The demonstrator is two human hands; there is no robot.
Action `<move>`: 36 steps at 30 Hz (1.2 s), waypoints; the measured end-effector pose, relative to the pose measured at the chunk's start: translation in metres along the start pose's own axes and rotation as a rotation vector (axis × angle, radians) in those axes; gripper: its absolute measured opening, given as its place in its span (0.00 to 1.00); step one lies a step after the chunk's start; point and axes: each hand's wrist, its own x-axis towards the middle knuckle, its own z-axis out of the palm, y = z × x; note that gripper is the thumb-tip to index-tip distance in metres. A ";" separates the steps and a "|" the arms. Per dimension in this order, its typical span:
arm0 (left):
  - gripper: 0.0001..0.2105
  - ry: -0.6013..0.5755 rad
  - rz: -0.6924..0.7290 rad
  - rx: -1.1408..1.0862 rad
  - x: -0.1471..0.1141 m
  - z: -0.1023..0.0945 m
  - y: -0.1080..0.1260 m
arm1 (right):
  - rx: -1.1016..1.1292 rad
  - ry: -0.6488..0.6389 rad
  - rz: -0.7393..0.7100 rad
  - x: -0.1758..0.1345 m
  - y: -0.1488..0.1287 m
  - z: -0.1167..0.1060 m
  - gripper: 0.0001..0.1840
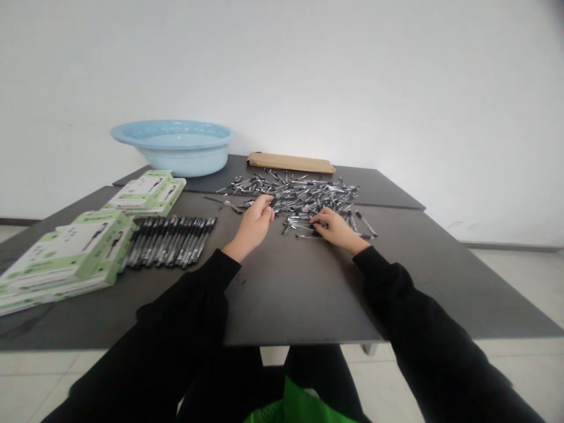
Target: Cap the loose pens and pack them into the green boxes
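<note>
My left hand [256, 221] is closed on a pen [274, 202], whose dark end sticks out past the thumb and fingers. My right hand [335, 228] lies low at the near edge of a loose pile of pen parts [304, 194], its thumb and fingertips pinched together. What those fingertips grip, if anything, is too small to tell. The pile holds clear barrels, black grips and caps in a jumble. To the left of my left hand, a row of black-capped pens [171, 241] lies side by side on the dark table [291, 294].
Green and white pen boxes [66, 252] lie at the left, with more boxes [145, 191] behind them. A light blue basin [185, 155] stands at the back left. A flat brown cardboard piece [291, 163] lies behind the pile, near the white wall.
</note>
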 end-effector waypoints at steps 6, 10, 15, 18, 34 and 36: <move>0.15 -0.111 0.089 0.327 0.000 -0.003 -0.008 | -0.041 -0.021 -0.064 0.016 -0.030 0.031 0.10; 0.16 -0.165 0.067 0.364 0.000 -0.003 -0.010 | -0.074 -0.034 -0.034 0.021 -0.029 0.035 0.09; 0.16 -0.192 0.080 0.362 -0.001 0.000 -0.010 | -0.117 -0.043 -0.053 0.022 -0.033 0.037 0.08; 0.16 -0.203 0.083 0.366 -0.002 0.000 -0.008 | -0.162 -0.050 -0.060 0.023 -0.035 0.038 0.07; 0.17 -0.238 0.089 0.405 -0.003 0.001 -0.011 | -0.131 -0.013 0.035 0.024 -0.034 0.017 0.07; 0.17 -0.257 0.089 0.408 -0.004 0.001 -0.010 | 0.022 0.031 0.145 0.020 -0.033 0.010 0.07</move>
